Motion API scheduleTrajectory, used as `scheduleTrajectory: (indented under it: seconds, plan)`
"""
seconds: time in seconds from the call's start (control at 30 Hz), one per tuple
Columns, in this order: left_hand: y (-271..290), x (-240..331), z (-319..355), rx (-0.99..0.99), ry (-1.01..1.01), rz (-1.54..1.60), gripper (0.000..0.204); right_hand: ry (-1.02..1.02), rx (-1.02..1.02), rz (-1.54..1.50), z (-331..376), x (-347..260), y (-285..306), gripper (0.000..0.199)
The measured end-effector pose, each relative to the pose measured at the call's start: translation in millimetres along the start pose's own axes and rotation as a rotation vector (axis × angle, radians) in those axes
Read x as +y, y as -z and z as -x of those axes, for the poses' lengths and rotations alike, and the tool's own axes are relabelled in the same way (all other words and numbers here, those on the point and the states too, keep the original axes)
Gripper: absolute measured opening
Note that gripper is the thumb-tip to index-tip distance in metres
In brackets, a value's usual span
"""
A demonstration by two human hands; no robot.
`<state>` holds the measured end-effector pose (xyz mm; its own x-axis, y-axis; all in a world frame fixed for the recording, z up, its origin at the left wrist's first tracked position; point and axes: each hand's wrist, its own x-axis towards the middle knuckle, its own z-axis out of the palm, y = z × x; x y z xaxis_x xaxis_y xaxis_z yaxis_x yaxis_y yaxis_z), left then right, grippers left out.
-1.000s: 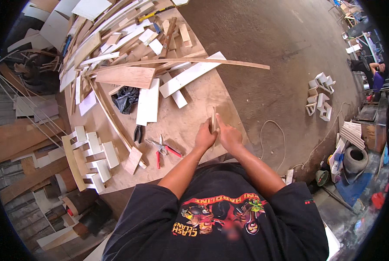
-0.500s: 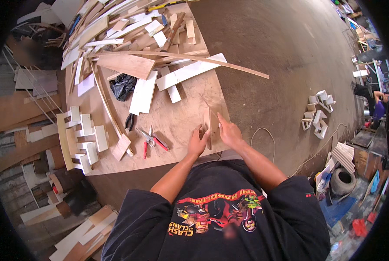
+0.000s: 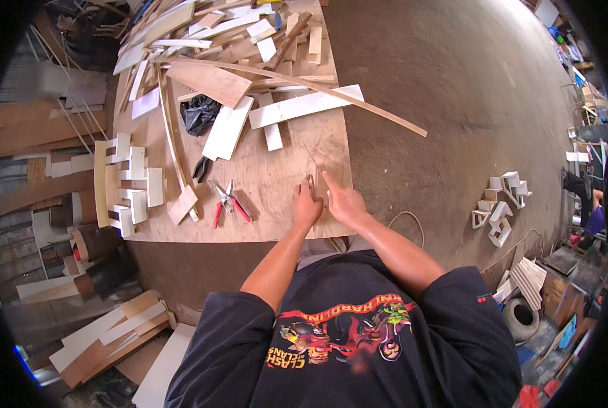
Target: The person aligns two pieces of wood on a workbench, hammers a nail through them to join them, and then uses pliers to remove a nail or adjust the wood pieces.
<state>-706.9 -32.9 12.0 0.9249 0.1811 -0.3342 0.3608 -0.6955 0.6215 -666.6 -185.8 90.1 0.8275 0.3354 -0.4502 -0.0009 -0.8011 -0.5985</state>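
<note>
Near the front right of the plywood table (image 3: pixel 263 187), a small wooden piece (image 3: pixel 319 179) is between my hands. My left hand (image 3: pixel 306 207) is closed against its left side, fingers bent. My right hand (image 3: pixel 346 202) grips its right side, the index finger stretched along the edge and the other fingers curled under, partly hidden. A thin, faint strip (image 3: pixel 311 156) reaches beyond the piece; its kind is unclear. To the left of my hands lie red-handled pliers or snips (image 3: pixel 230 204), spread apart, and black-handled pliers (image 3: pixel 200 169).
Wood offcuts (image 3: pixel 236 41) pile up at the table's far end, and a long strip (image 3: pixel 385 117) overhangs its right edge. A black plastic bag (image 3: pixel 200 114) and white boards (image 3: pixel 228 129) lie nearer. White slatted assembly (image 3: pixel 130 183) sits left; white block frames (image 3: pixel 500 204) stand on the floor.
The view has shifted, so the table sits higher and the front edge has moved up. My hands have drawn closer together around the wooden piece, and the left fingers now bend more.
</note>
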Motion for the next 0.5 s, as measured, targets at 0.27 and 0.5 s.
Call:
scheduleTrajectory:
  seconds: [0.27, 0.5]
  plan:
    - [-9, 7, -2, 0.09, 0.061, -0.159, 0.068, 0.085, -0.04, 0.142, -17, -19, -5, 0.067]
    - [-11, -7, -5, 0.111, 0.096, -0.157, 0.049, 0.048, -0.143, 0.138, 4, -39, 2, 0.068]
